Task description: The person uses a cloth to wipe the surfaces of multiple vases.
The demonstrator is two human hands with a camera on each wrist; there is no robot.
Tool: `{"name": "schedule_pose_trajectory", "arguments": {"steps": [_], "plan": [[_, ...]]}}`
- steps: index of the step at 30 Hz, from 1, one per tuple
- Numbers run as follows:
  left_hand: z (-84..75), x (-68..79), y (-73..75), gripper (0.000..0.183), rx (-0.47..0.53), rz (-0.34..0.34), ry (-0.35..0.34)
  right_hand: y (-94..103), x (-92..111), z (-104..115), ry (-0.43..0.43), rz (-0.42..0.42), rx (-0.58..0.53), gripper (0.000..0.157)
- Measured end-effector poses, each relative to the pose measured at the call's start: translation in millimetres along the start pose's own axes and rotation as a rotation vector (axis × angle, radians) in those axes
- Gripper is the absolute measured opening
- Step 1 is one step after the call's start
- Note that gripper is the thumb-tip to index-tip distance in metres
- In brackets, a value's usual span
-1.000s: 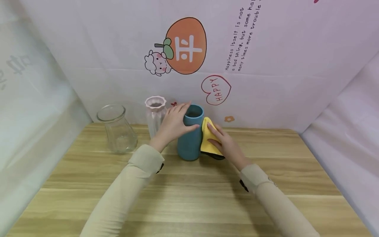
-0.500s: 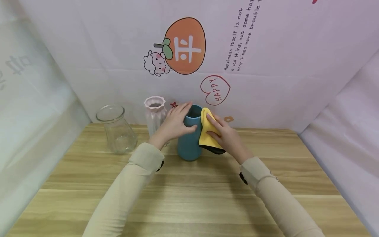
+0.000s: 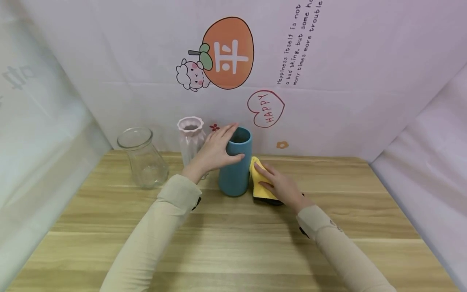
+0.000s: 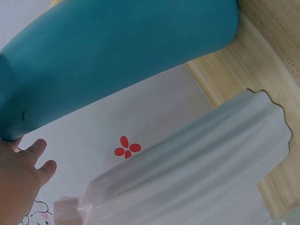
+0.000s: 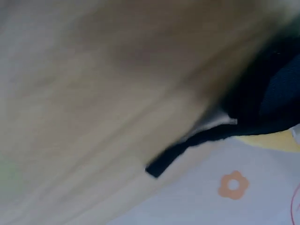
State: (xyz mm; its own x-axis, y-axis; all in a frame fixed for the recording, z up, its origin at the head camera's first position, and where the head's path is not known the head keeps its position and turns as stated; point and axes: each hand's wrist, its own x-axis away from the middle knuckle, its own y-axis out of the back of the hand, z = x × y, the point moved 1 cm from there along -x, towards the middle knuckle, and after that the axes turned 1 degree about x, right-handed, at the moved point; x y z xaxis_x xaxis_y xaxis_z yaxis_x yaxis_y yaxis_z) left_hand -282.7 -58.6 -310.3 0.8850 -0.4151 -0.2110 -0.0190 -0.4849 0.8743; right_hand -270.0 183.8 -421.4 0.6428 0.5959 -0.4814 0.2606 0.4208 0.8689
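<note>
A teal vase (image 3: pixel 234 178) stands upright on the wooden table. My left hand (image 3: pixel 216 151) holds it near the rim, thumb across the front and fingers reaching behind; in the left wrist view the fingertips (image 4: pixel 36 149) show at the rim of the vase (image 4: pixel 122 56). With my right hand (image 3: pixel 283 185) I grip a folded yellow cloth (image 3: pixel 262 186) with a dark underside, low beside the right wall of the vase. Blurred wood fills most of the right wrist view, where the cloth's dark side (image 5: pixel 281 93) shows at the right edge.
Left of the teal vase stands a pale pink fluted vase (image 3: pixel 189 144), partly behind my left hand and wrist. Farther left is a clear glass vase (image 3: pixel 148 170). A printed white sheet (image 3: pixel 328 121) hangs behind the wooden table (image 3: pixel 233 251).
My right hand with the cloth rose along the teal vase's right side to near the rim, then came down towards its base. My left hand has stayed on the vase.
</note>
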Motion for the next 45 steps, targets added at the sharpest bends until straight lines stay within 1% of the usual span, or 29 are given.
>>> {"name": "schedule_pose_trajectory", "arguments": {"steps": [3, 6, 9, 11, 12, 13, 15, 18, 23, 26, 28, 30, 32, 34, 39, 41, 43, 45], "plan": [[-0.5, -0.5, 0.9, 0.091, -0.012, 0.006, 0.009, -3.1, 6, -3, -0.033, 0.097, 0.016, 0.06], [-0.8, -0.9, 0.9, 0.092, -0.043, -0.007, 0.019, -4.2, 8, -4, -0.052, 0.165, 0.019, 0.059], [-1.1, -1.0, -0.6, 0.092, -0.085, -0.044, 0.029, -4.5, 9, -6, -0.054, 0.203, 0.034, 0.059], [-1.5, -0.5, -2.4, 0.091, -0.108, -0.076, 0.04, -4.1, 9, -6, -0.057, 0.207, 0.031, 0.059], [-2.0, 0.0, -3.2, 0.09, -0.112, -0.093, 0.047, -3.9, 9, -6, -0.056, 0.194, 0.028, 0.059], [-2.3, 0.3, -4.1, 0.089, -0.115, -0.112, 0.051, -4.0, 8, -7, -0.052, 0.163, 0.02, 0.06], [-2.9, 1.0, -5.4, 0.087, -0.112, -0.143, 0.059, -2.4, 5, -6, -0.032, 0.082, -0.011, 0.061], [-3.3, 1.2, -5.9, 0.086, -0.096, -0.162, 0.066, 3.9, -6, -3, -0.03, -0.034, -0.073, 0.064], [-2.3, -0.5, -4.9, 0.084, -0.043, -0.142, 0.068, 23.2, -32, 7, -0.006, -0.197, -0.182, 0.07], [-1.4, -1.9, -4.2, 0.084, -0.011, -0.118, 0.063, 34.0, -44, 10, 0.03, -0.291, -0.2, 0.065], [-0.9, -2.8, -4.0, 0.085, 0.007, -0.097, 0.063, 39.2, -49, 11, 0.046, -0.324, -0.193, 0.062], [-0.7, -3.3, -3.8, 0.086, 0.021, -0.074, 0.068, 43.4, -51, 12, 0.053, -0.339, -0.185, 0.059], [-0.7, -3.7, -3.7, 0.088, 0.031, -0.053, 0.074, 46.3, -52, 12, 0.055, -0.334, -0.178, 0.059], [-0.5, -4.0, -3.9, 0.088, 0.039, -0.044, 0.077, 47.5, -52, 13, 0.042, -0.295, -0.181, 0.061], [0.1, -3.9, -4.7, 0.087, 0.071, -0.043, 0.078, 43.1, -51, 17, -0.055, -0.122, -0.2, 0.064], [-0.2, -3.5, -4.6, 0.087, 0.083, -0.044, 0.079, 39.3, -50, 18, -0.084, -0.075, -0.213, 0.064], [-0.5, -3.0, -4.4, 0.087, 0.088, -0.042, 0.079, 35.4, -49, 18, -0.084, -0.063, -0.219, 0.064], [-0.7, -2.8, -4.3, 0.087, 0.088, -0.041, 0.076, 32.2, -48, 18, -0.062, -0.082, -0.219, 0.067]]}}
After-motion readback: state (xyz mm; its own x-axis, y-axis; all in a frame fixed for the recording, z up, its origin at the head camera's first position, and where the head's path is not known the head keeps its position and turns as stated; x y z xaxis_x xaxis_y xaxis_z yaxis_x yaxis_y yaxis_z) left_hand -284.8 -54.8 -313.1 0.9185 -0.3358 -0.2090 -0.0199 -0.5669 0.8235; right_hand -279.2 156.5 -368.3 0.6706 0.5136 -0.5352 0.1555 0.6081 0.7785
